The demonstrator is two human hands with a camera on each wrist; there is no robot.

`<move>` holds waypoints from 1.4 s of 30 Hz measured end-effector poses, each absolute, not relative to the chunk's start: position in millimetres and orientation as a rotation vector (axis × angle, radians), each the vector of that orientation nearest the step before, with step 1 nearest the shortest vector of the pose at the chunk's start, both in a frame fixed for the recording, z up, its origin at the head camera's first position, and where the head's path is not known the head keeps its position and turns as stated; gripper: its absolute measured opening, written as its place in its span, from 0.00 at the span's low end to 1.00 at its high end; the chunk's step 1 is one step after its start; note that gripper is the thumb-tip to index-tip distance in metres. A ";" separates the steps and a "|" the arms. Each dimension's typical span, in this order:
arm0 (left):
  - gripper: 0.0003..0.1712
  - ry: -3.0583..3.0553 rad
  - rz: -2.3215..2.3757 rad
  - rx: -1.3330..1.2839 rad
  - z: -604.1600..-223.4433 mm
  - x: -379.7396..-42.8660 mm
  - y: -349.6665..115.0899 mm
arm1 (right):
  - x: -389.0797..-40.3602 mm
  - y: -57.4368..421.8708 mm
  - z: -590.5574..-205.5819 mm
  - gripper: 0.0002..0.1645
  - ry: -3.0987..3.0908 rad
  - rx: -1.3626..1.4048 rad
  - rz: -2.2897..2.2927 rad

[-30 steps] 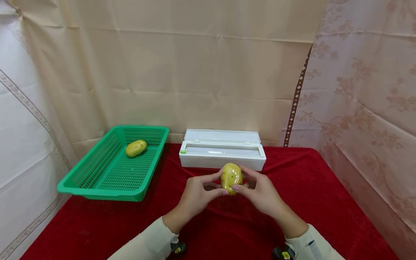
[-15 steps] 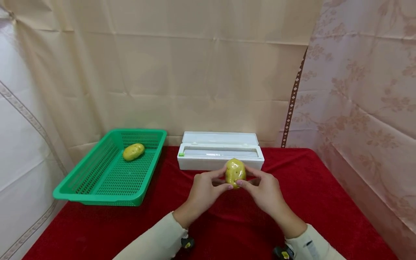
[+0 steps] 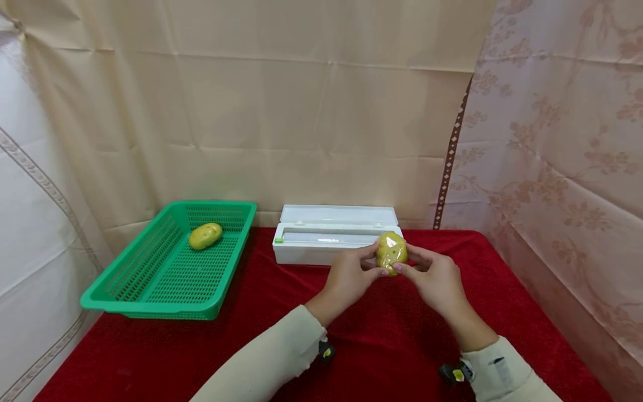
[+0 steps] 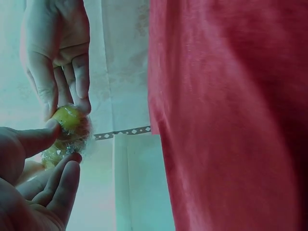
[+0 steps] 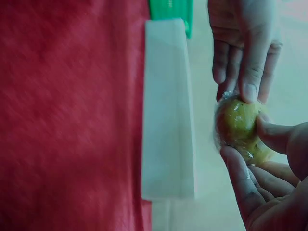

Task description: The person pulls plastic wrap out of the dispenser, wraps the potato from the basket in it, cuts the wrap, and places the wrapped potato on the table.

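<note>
A yellow potato (image 3: pixel 392 252) in shiny, crinkled cling film is held up over the red cloth, in front of the right end of a white cling film dispenser (image 3: pixel 306 254). My left hand (image 3: pixel 350 274) pinches it from the left, thumb low on the near face. From the other side my right hand (image 3: pixel 438 279) grips it, its thumb also on the near face. Both wrist views show the film (image 5: pixel 222 122) bunched on the potato's underside, with fingertips of both hands touching it. The dispenser's lid (image 3: pixel 339 214) stands raised at the back.
At the left a green plastic basket (image 3: pixel 150 306) holds a second potato (image 3: pixel 205 236). A small green piece (image 3: pixel 278 240) sits on the dispenser's left end. Red cloth (image 3: pixel 382 346) covers the table; curtains hang behind and at the sides.
Both hands have moved right and slightly away from the body with the wrapped potato, from before the dispenser's middle to its right end. The grip stays much the same. The basket and dispenser stay put.
</note>
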State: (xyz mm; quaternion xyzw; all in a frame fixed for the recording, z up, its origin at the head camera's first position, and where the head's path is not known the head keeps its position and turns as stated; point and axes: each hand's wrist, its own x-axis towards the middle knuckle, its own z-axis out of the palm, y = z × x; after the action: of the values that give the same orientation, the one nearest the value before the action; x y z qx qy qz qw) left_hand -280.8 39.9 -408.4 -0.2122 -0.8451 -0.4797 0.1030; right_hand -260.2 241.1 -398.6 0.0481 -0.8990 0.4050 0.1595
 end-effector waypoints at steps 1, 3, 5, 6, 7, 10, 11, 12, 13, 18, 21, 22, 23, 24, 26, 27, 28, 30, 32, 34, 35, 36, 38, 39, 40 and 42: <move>0.36 -2.492 -1.422 -0.626 -407.2 -283.5 43.9 | -261.8 244.9 -396.9 0.36 -2.575 0.134 1.151; 0.36 -2.485 -1.449 -0.618 -404.9 -289.0 51.7 | -265.3 252.9 -392.9 0.37 -2.585 0.135 1.143; 0.36 -2.477 -1.504 -0.604 -403.6 -294.7 59.8 | -268.5 261.5 -389.0 0.37 -2.600 0.128 1.141; 0.36 -2.472 -1.543 -0.597 -403.4 -297.5 64.1 | -270.0 266.0 -387.4 0.37 -2.607 0.121 1.132; 0.35 -2.468 -1.581 -0.595 -403.6 -300.5 68.6 | -271.3 270.6 -386.1 0.37 -2.613 0.113 1.125; 0.34 -2.454 -1.734 -0.596 -405.8 -308.5 82.2 | -274.5 284.1 -385.1 0.36 -2.602 0.071 1.098; 0.33 -2.450 -1.783 -0.601 -406.6 -310.6 86.7 | -275.6 288.1 -385.9 0.36 -2.590 0.057 1.094; 0.34 -2.444 -1.829 -0.603 -407.6 -312.3 91.2 | -276.9 291.9 -387.2 0.35 -2.576 0.043 1.092; 0.35 -2.436 -1.878 -0.601 -408.4 -313.7 96.0 | -277.8 295.6 -388.4 0.35 -2.564 0.026 1.096; 0.38 -2.328 -2.167 -0.528 -413.3 -317.4 117.2 | -283.4 310.1 -397.6 0.34 -2.513 -0.073 1.107; 0.37 -2.215 -2.350 -0.463 -416.7 -319.5 126.8 | -287.3 317.1 -402.9 0.33 -2.490 -0.117 1.108; 0.37 -2.183 -2.393 -0.451 -418.3 -320.2 129.8 | -288.6 319.3 -404.5 0.33 -2.483 -0.130 1.115; 0.37 -2.155 -2.434 -0.447 -419.6 -320.7 132.6 | -289.9 321.5 -406.0 0.32 -2.480 -0.150 1.125; 0.37 -2.132 -2.471 -0.448 -420.8 -320.9 135.2 | -291.0 323.3 -407.6 0.32 -2.478 -0.169 1.139; 0.38 -2.110 -2.515 -0.457 -424.6 -320.8 140.5 | -293.1 327.4 -410.8 0.31 -2.482 -0.207 1.161; 0.39 -2.123 -2.520 -0.468 -426.8 -320.5 142.6 | -293.7 329.3 -411.9 0.31 -2.490 -0.226 1.174; 0.39 -2.137 -2.523 -0.480 -429.4 -320.6 144.1 | -294.0 330.4 -413.2 0.31 -2.504 -0.248 1.190; 0.39 -2.187 -2.523 -0.487 -435.1 -319.9 146.8 | -295.1 333.4 -416.0 0.31 -2.535 -0.277 1.238; 0.38 -2.251 -2.505 -0.498 -441.3 -319.3 149.4 | -296.0 337.0 -419.3 0.31 -2.574 -0.304 1.271; 0.38 -2.298 -2.493 -0.498 -446.2 -318.6 151.6 | -297.4 340.6 -423.0 0.31 -2.603 -0.312 1.325; 0.38 -2.318 -2.488 -0.495 -448.0 -318.0 152.3 | -298.4 342.4 -425.0 0.31 -2.614 -0.312 1.348; 0.38 -2.330 -2.489 -0.488 -449.0 -317.3 152.7 | -299.1 343.7 -427.0 0.31 -2.623 -0.309 1.357; 0.38 -2.339 -2.500 -0.482 -450.6 -316.5 153.4 | -301.1 346.0 -431.0 0.31 -2.634 -0.306 1.369; 0.39 -2.340 -2.511 -0.479 -450.9 -316.2 153.3 | -302.0 346.7 -432.9 0.31 -2.635 -0.300 1.379; 0.39 -2.340 -2.525 -0.473 -451.3 -316.0 153.3 | -302.7 347.2 -434.8 0.31 -2.638 -0.297 1.375; 0.40 -2.344 -2.543 -0.465 -452.5 -316.2 153.0 | -304.0 347.8 -438.3 0.31 -2.650 -0.290 1.355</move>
State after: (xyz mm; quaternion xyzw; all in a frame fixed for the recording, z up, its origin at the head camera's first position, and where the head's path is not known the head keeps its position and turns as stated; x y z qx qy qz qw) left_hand -316.2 153.0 -452.5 -0.1312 -0.6616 -0.7178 -0.1729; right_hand -304.0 347.8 -438.3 -0.0966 -0.8836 0.4520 0.0757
